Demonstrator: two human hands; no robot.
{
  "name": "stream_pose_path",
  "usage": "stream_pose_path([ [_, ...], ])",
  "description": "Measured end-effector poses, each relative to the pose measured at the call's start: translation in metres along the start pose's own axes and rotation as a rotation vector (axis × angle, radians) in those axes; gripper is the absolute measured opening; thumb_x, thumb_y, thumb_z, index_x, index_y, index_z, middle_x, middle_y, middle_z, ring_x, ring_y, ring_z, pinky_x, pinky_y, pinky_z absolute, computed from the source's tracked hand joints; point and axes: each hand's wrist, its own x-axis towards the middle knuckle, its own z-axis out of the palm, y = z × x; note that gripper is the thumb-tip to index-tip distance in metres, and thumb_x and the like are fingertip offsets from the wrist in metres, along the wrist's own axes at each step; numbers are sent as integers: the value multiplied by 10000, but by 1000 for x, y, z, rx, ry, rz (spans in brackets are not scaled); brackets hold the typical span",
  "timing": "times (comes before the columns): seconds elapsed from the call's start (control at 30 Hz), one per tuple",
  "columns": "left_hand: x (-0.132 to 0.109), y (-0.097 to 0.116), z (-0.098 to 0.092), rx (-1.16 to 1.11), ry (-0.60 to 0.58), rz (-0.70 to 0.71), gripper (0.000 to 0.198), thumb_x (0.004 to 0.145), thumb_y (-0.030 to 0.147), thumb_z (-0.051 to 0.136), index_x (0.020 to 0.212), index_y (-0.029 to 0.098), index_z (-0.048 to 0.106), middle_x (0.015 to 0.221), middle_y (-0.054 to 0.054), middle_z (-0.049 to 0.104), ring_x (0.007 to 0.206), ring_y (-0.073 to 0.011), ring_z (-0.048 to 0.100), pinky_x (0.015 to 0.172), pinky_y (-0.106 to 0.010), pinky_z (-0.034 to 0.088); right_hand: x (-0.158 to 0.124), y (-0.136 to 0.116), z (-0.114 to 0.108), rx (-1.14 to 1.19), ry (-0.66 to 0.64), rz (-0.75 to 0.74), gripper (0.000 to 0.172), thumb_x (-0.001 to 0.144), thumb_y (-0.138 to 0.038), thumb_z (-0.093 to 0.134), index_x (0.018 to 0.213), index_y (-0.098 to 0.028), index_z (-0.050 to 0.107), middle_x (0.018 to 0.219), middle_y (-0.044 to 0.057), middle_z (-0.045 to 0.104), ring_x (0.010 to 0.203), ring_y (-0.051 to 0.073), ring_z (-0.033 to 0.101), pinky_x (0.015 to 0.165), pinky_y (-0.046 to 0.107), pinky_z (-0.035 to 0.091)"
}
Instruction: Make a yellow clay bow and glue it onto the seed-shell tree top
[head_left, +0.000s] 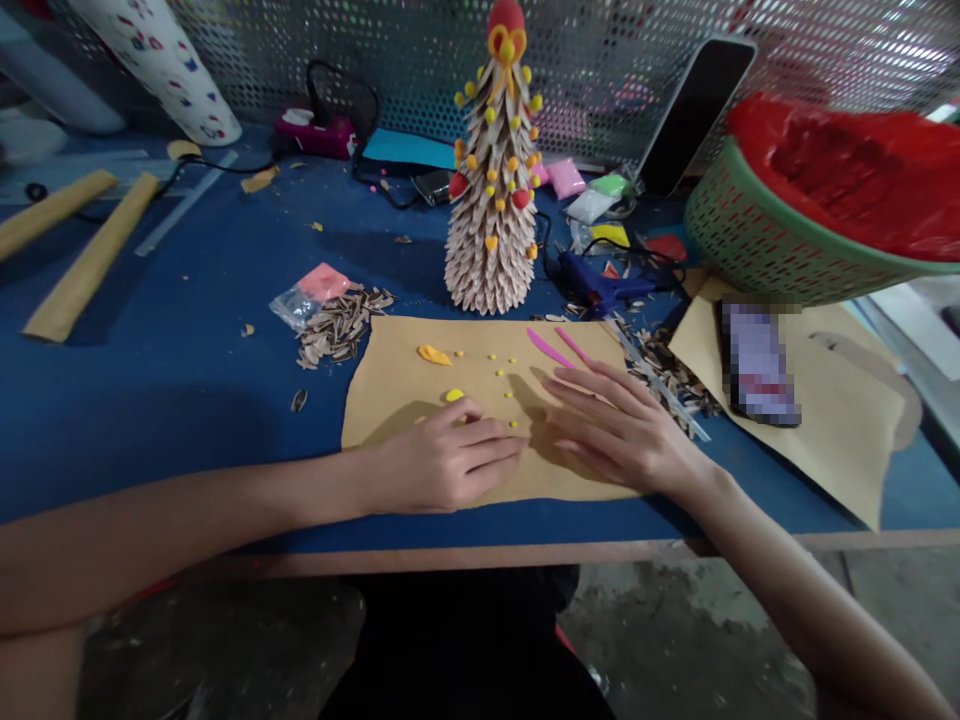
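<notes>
My left hand [457, 458] is low over a tan paper sheet [397, 385], its fingers reaching right and one bent just below a flattened yellow clay piece [454, 395]. Nothing shows in its grasp; the underside is hidden. Fingers outstretched, my right hand [622, 420] hovers over or rests on the sheet's right part, just below two pink plastic clay tools [550, 348]. Several tiny yellow clay balls [500, 373] dot the paper between and above my hands. An orange-yellow clay lump [434, 355] lies toward the upper left.
Behind the sheet stands a cone tree of seed shells [491, 240] with clay balls. Sunflower seed shells [337, 325] lie left. A blue glue gun [604, 285], a phone [697, 110] and a green basket [787, 240] with red plastic are right. Cardboard tubes [90, 260] lie far left.
</notes>
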Motion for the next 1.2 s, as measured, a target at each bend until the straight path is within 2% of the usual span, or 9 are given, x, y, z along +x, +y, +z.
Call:
stream_pose_path([
  [0.13,1,0,1,-14,18,2,184,988,114,545,1046,141,718,1186,-47,755,1029,-142,683,772,-319,459,-1,-1,3,41,24,8,272,895,-242,706,1158,-178,678,1285,138,707,1319,284,592,1091,481,517],
  [0.3,1,0,0,-22,7,-7,178,982,105,549,1034,137,716,1181,-46,756,994,-142,686,757,-322,446,1,1,7,78,18,117,290,899,-190,676,1188,-209,672,1254,131,720,1292,304,610,1060,528,524],
  [0.57,1,0,1,-36,9,-13,165,974,105,565,1037,132,714,1168,-53,760,997,-150,689,761,-326,434,-1,6,7,162,68,182,327,893,-171,677,1211,-245,679,1209,100,738,1232,299,643,1018,539,540],
  [0.83,1,0,0,-75,39,-30,163,983,113,550,1013,127,709,1127,-63,769,968,-150,690,761,-330,430,-7,22,3,178,271,439,223,896,-126,662,1073,-246,725,1056,95,774,1038,280,709,916,498,587],
  [0.9,2,-1,0,-79,47,-29,170,988,115,541,1009,136,709,1121,-65,770,968,-148,686,758,-324,426,-10,27,-2,190,246,456,166,900,-159,670,1026,-252,725,1070,95,763,1043,283,700,926,513,577],
  [1.03,2,-1,0,-86,42,-27,156,983,122,556,1007,147,708,1116,-57,770,987,-142,683,764,-319,425,-18,34,-10,139,83,380,56,885,-270,713,939,-254,714,1241,104,677,1201,327,584,993,565,518],
  [1.2,2,-1,0,-77,43,-28,177,995,125,528,992,153,702,1113,-43,773,934,-136,690,751,-321,420,-25,33,-11,23,-46,382,145,882,-367,718,930,-235,682,1165,116,624,1097,318,532,942,549,513],
])
